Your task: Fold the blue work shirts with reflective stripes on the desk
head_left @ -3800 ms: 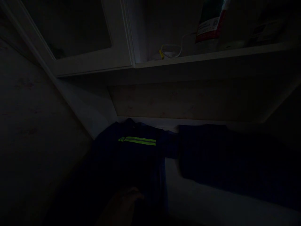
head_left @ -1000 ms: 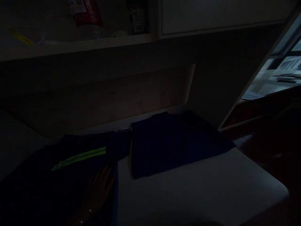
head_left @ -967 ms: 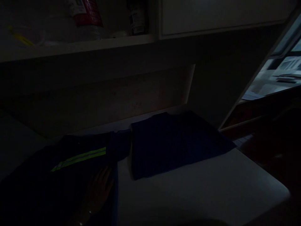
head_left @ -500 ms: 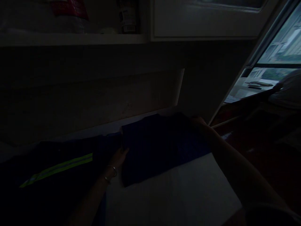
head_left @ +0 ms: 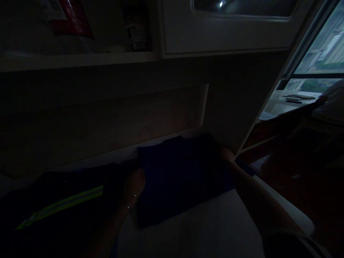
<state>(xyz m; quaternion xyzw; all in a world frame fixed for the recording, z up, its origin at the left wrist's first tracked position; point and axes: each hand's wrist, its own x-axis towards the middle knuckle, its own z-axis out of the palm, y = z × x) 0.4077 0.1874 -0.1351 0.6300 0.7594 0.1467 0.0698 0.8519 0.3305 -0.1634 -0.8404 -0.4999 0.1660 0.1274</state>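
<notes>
"The left hand point(head_left: 135, 183) has been moved from the striped garment point(head_left: 72, 199) to the plain blue cloth point(head_left: 177, 175), whose left edge is gripped."

"And the right hand point(head_left: 227, 155)?"

"Placed near the other end; its grip is too dark to be told."

"Where is the cloth laid?"

"Over the white surface point(head_left: 215, 218)."

1 dark blue cloth point(head_left: 180, 179), spread out

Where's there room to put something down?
Mostly on the white surface in front of the blue cloth, between the left forearm and right forearm. A smaller strip lies right of the right forearm. It's crowded at the left, where the dark garment lies, and around the cloth, with the left hand and right hand.
</notes>
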